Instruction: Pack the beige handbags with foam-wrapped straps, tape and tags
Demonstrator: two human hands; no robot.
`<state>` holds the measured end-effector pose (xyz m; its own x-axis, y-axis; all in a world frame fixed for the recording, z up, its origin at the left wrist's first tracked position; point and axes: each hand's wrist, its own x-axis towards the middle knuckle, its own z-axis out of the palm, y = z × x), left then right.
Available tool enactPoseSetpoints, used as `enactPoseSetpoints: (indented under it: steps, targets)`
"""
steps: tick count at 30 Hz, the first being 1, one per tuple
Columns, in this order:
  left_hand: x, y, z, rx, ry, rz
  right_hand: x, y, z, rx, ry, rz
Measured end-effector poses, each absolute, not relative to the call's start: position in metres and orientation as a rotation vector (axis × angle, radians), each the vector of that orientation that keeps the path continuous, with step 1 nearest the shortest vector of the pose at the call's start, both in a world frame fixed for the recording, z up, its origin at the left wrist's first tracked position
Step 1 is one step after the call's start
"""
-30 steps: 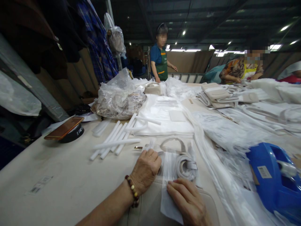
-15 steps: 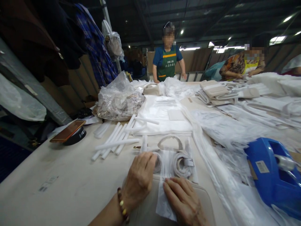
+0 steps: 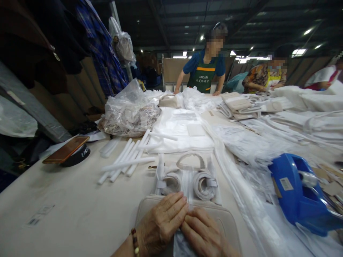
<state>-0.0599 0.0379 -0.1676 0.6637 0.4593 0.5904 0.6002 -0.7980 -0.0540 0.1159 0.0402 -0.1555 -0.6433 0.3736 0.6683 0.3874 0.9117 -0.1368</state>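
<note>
A beige bag lies flat in front of me, its curved handle toward the far side. Two rolled straps in clear wrap sit side by side at its far edge. Between the rolls runs a clear plastic sleeve, which continues under my fingers toward me. My left hand is closed on the sleeve, fingers pressed together. Right beside it, my right hand also grips the sleeve, fingertips meeting the left ones. The fingertips' exact hold is partly hidden.
White foam tubes lie to the left, with a phone on a black roll beyond. A blue tape dispenser stands at right. White packing sheets and a plastic bag lie ahead. Co-workers stand across the table.
My left hand has come down from the left roll onto the sleeve, beside my right hand; both rolls now show. The co-worker in the green apron leans and has shifted right.
</note>
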Motion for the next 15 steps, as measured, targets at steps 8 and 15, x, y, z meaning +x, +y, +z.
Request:
enactPoseSetpoints:
  steps: [8,15]
  targets:
    - [-0.063,0.027,-0.167,-2.573,-0.673,-0.954,0.111,0.032,-0.182,-0.395,-2.339,-0.082]
    - [-0.062,0.019,-0.173,-2.591,-0.622,-1.007,0.119,0.025,-0.168,-0.359,-2.441,-0.047]
